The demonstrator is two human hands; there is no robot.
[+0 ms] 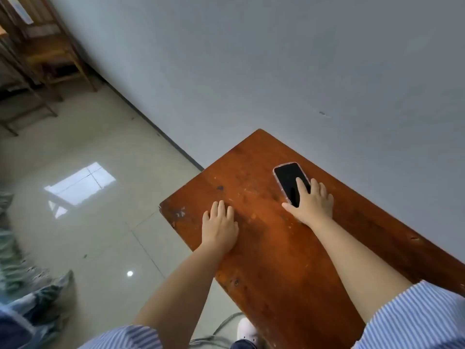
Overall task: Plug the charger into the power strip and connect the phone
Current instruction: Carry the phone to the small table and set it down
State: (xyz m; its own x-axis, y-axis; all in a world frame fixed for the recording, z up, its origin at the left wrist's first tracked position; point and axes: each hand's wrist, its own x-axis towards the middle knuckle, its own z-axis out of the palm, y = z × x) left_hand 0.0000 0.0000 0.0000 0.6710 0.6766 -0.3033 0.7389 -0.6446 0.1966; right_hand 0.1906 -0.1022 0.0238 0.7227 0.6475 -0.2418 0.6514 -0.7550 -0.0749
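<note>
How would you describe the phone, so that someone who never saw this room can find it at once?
Find the reddish-brown wooden table that stands against the grey wall. The phone lies flat near the table's far end, close to the wall, under the fingers of the right hand. Its black screen and clear case mark it; the left hand rests on bare wood.

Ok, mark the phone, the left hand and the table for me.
phone (289,178): head view, on the dark screen.
left hand (220,229): head view, back of the hand.
table (276,260): head view, bare wooden top.

Grey wall (276,59), glossy tiled floor (105,222)
</note>
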